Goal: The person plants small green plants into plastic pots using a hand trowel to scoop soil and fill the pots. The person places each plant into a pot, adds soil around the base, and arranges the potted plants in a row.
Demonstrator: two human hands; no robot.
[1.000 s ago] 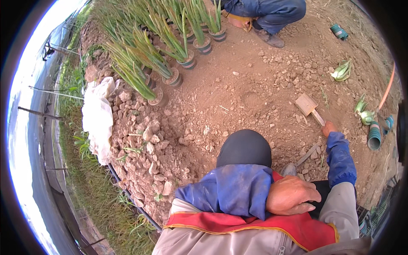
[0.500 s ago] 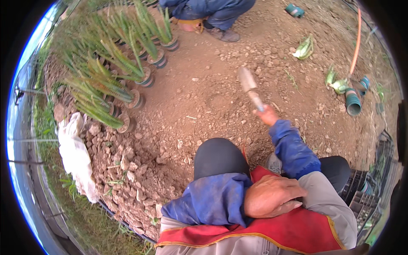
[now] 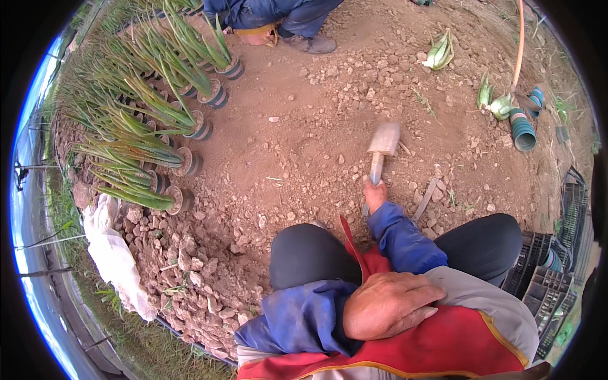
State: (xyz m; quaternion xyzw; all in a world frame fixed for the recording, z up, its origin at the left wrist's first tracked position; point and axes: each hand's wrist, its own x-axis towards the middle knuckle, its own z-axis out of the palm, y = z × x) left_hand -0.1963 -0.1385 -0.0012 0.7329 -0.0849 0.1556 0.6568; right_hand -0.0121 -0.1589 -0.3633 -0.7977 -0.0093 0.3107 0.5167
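Observation:
My right hand (image 3: 375,195) is closed around the handle of a garden trowel (image 3: 385,137). Its broad, soil-dusted blade points away from me over the dry, crumbly ground. My left hand (image 3: 387,306) rests on my lap across the red apron (image 3: 453,339), holding nothing, with its fingers stretched to the right. Close to the right forearm, a flat narrow grey strip (image 3: 427,199) lies on the soil.
Potted aloe plants (image 3: 183,161) stand in rows at the left, above a heap of clods (image 3: 183,278) and a white sack (image 3: 111,253). Right lie uprooted plants (image 3: 440,52), stacked green pots (image 3: 523,132) and black crates (image 3: 548,291). Another person (image 3: 285,16) crouches at the far side.
My right hand and trowel have moved left and nearer to me, and the blade has turned to point straight ahead. The view has shifted, and the grey strip has come into sight.

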